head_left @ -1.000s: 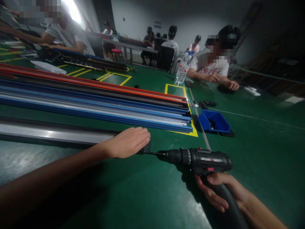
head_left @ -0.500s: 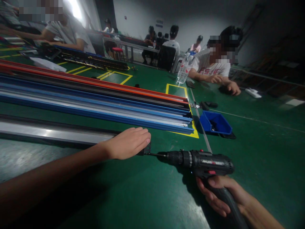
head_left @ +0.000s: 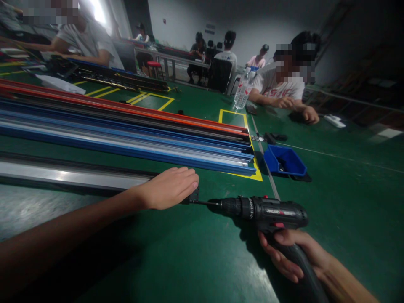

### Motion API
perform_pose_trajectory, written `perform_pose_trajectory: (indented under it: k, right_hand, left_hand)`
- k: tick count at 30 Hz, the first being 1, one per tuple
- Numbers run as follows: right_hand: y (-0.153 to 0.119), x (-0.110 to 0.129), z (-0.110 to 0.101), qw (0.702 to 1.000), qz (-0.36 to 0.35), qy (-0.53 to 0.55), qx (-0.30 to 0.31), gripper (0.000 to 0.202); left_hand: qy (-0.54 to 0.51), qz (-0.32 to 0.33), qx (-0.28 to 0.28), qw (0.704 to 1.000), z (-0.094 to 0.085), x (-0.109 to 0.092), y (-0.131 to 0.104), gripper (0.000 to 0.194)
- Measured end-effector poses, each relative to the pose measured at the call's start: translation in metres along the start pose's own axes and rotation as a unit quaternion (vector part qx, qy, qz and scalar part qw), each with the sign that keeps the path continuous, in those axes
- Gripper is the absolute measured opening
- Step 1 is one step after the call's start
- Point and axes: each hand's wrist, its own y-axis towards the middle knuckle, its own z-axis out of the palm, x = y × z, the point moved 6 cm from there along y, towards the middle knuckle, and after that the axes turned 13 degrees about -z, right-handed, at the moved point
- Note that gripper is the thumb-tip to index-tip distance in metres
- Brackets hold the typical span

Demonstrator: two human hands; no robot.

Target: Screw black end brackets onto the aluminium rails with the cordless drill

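Note:
My left hand (head_left: pixel 172 189) is closed over the right end of a long black rail (head_left: pixel 78 176) with a silver face, its fingers together and curling down the far side. A black end piece (head_left: pixel 195 195) sticks out past the fingertips. My right hand (head_left: pixel 303 252) is wrapped round the handle of a black cordless drill (head_left: pixel 271 213), which lies level and points left. Its long thin bit (head_left: pixel 205 203) reaches the end piece. The exact spot where the tip meets it is too small to make out.
Blue rails (head_left: pixel 126 147) and an orange rail (head_left: pixel 158 111) lie side by side beyond my left hand. A blue bin (head_left: pixel 287 162) with small dark parts stands past the drill. Water bottles (head_left: pixel 243 92) are farther back. Across the green table sits a person (head_left: pixel 284 88); others are behind.

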Motion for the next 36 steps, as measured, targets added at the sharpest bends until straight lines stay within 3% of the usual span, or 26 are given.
perform_pose_trajectory:
  k: [8,15,19,30,36]
  right_hand:
    - [0.001,0.001,0.001,1.0,-0.017,0.008,0.024,0.031]
    - [0.002,0.001,0.0,0.999,-0.023,0.009,0.034,0.031]
    - [-0.001,-0.001,-0.004,1.0,-0.008,-0.003,0.005,0.03]
    - [-0.002,-0.001,-0.006,1.0,-0.002,0.0,-0.016,0.029]
    - [-0.002,-0.003,-0.009,1.0,-0.008,0.004,0.003,0.029]
  left_hand:
    - [-0.028,-0.087,-0.032,0.995,-0.002,0.007,-0.002,0.041]
    - [0.018,-0.07,-0.057,0.996,-0.001,0.003,-0.003,0.041]
    - [0.032,-0.068,-0.067,0.995,0.001,0.003,-0.002,0.039]
    - [0.05,-0.066,-0.045,0.996,0.002,0.002,-0.001,0.038]
    - [0.047,-0.061,-0.058,0.995,0.003,0.002,-0.001,0.037]
